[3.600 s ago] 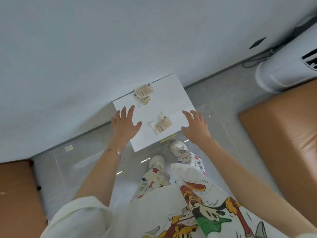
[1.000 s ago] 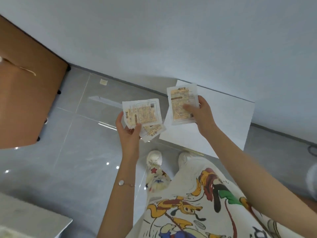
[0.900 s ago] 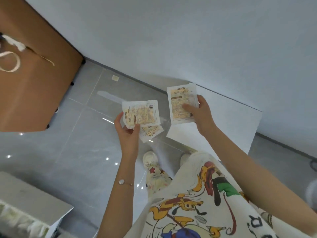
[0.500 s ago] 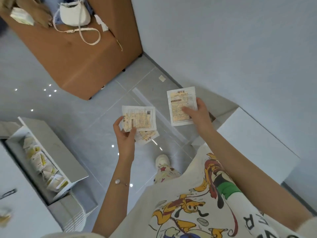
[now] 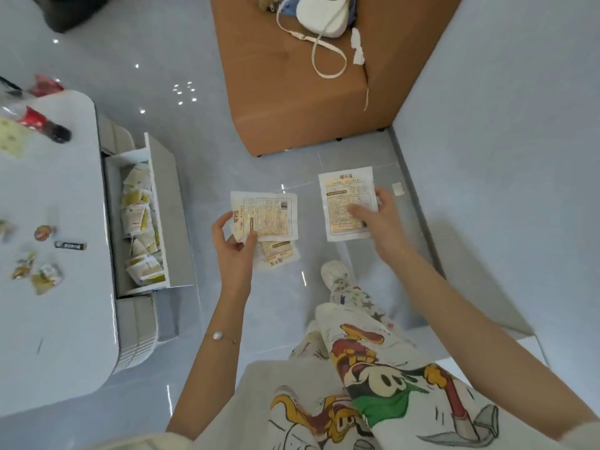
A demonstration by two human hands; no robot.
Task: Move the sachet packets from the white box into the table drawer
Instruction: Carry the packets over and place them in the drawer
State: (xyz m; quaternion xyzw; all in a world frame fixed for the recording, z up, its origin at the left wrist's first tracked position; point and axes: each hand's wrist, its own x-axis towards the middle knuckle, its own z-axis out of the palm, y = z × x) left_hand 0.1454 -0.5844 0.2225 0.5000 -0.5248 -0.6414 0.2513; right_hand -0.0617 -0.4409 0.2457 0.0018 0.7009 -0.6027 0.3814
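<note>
My left hand (image 5: 234, 246) pinches two white sachet packets with yellow print; the upper one (image 5: 268, 216) lies flat over the lower one (image 5: 277, 258), which sticks out beneath. My right hand (image 5: 380, 222) holds a single sachet packet (image 5: 344, 199) upright by its right side. Both hands hover over the grey floor. At the left the table drawer (image 5: 162, 203) stands pulled out of the white table (image 5: 55, 196), with several sachets (image 5: 139, 222) lying inside it. A corner of the white box (image 5: 532, 349) shows behind my right arm.
A brown cabinet (image 5: 292, 92) with a white bag (image 5: 324, 14) on top stands ahead. Small wrappers (image 5: 42, 254) and a red-capped bottle (image 5: 39, 123) lie on the table top. A wall runs along the right. My feet and patterned trousers are below the hands.
I picked the sachets off the white box and turned left. The open drawer and table have swung into view at the left; the white box has slid out behind my right arm.
</note>
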